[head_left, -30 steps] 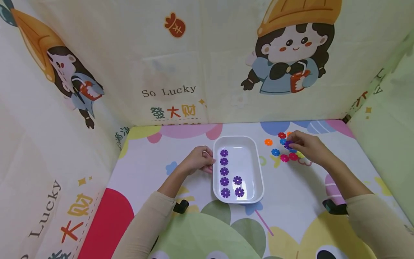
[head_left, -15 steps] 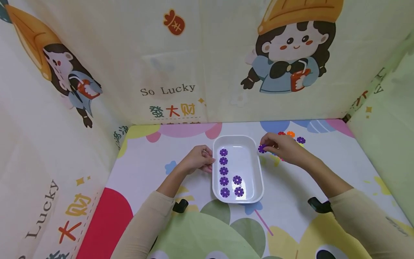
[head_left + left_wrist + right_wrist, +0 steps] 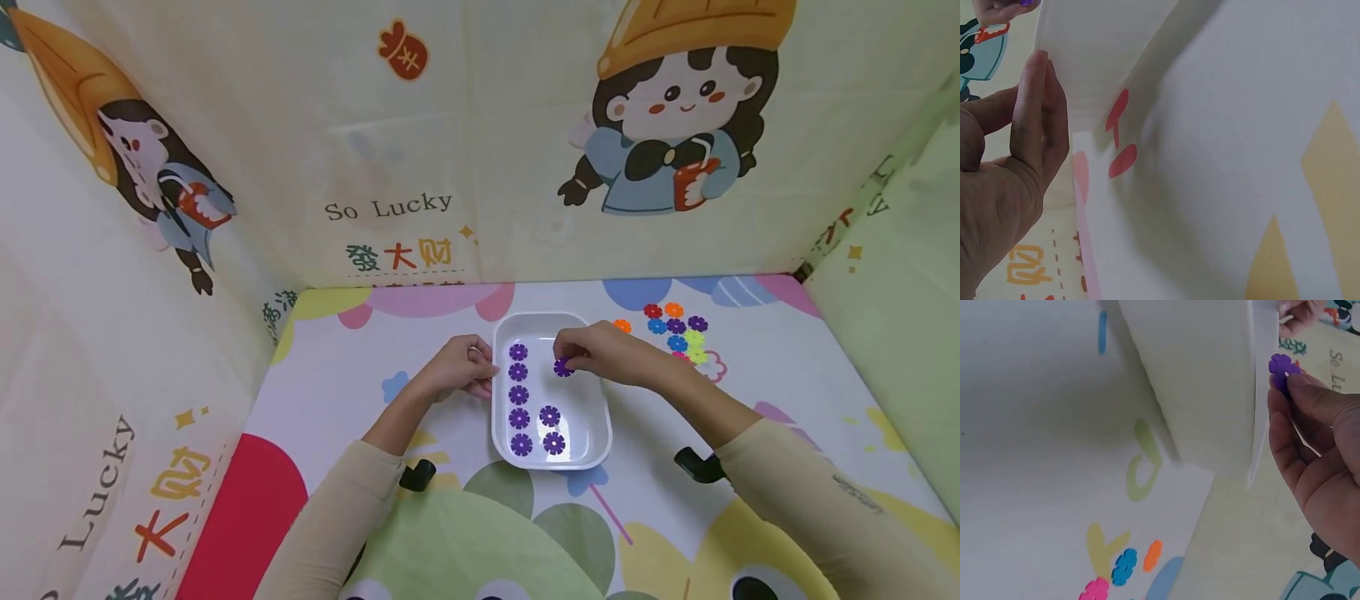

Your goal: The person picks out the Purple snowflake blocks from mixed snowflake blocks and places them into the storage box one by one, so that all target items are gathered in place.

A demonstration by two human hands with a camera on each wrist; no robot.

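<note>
A white rectangular tray (image 3: 590, 442) stands on the table, with a column of several purple flower-shaped discs (image 3: 518, 395) along its left side. Two more purple discs (image 3: 553, 442) lie to the right of that column's lower end. At the tray's left rim, my left hand (image 3: 459, 367) holds the edge; its fingertips meet the wall in the left wrist view. My right hand (image 3: 611, 354) pinches another purple flower-shaped disc (image 3: 1282, 369) between thumb and fingers. In the head view that disc is over the upper right part of the tray.
Several loose flower discs, red, orange, blue (image 3: 677, 342), yellow, pink and purple, lie right of the tray; my right hand and forearm partly cover the group. A patterned cloth covers the table (image 3: 420, 317). Printed cloth walls (image 3: 525, 167) stand behind and at both sides.
My right hand has carried a purple disc left from the loose pile, across the right rim, to above the tray. My left hand stays at the left rim.
</note>
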